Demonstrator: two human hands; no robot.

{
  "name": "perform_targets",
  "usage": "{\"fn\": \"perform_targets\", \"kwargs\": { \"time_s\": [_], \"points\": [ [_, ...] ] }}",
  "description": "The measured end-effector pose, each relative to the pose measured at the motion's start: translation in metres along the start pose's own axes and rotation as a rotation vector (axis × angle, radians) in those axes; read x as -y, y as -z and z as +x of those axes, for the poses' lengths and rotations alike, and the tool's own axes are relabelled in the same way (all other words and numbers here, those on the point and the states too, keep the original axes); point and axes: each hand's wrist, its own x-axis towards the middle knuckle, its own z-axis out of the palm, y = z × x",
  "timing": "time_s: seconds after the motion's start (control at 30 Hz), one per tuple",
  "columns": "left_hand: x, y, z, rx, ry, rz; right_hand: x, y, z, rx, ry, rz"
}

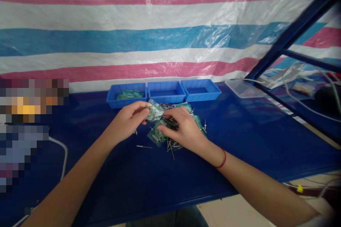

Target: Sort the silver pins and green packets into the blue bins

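Observation:
My left hand (131, 120) pinches a small clear plastic bag (155, 110) with thin metal pieces inside, raised a little over the table. Over the pile of loose pop rivets (172, 146) and green-tinted bags (157, 135) hovers my right hand (182, 124), its thumb and fingers apart. Its fingertips are close to the bag's right edge; whether they touch it I cannot tell. A single rivet (144, 146) lies on the table left of the pile, and another (205, 126) lies to the right. My palm hides part of the pile.
Three blue bins stand in a row behind the pile. The left bin (109, 101) holds several green-tinted bags; the middle bin (166, 95) and right bin (202, 94) show bare floors. A clear plastic lid (243, 89), white cables (306, 104) and a blue frame (293, 28) are at right.

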Motion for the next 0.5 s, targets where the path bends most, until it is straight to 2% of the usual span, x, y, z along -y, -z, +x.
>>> {"fn": "perform_targets", "kwargs": {
  "time_s": [0.07, 0.13, 0.23, 0.3, 0.4, 0.5],
  "points": [
    [-0.003, -0.008, -0.001, 0.041, 0.042, -0.202, 0.002, 0.002, 0.001, -0.052, -0.101, 0.154],
    [-0.005, -0.016, -0.002, 0.081, 0.082, -0.317, 0.004, 0.004, 0.002, -0.05, -0.209, 0.339],
    [-0.005, -0.024, -0.005, 0.136, 0.1, -0.343, 0.005, 0.005, 0.003, -0.019, -0.294, 0.547],
    [-0.003, -0.026, -0.005, 0.139, 0.071, -0.28, 0.005, 0.005, 0.004, -0.019, -0.291, 0.571],
    [0.001, -0.026, -0.006, 0.068, -0.002, -0.17, 0.008, 0.006, 0.004, -0.028, -0.288, 0.586],
    [0.001, -0.025, -0.008, -0.105, -0.12, -0.026, 0.011, 0.011, 0.004, 0.006, -0.401, 0.72]
  ]
}}
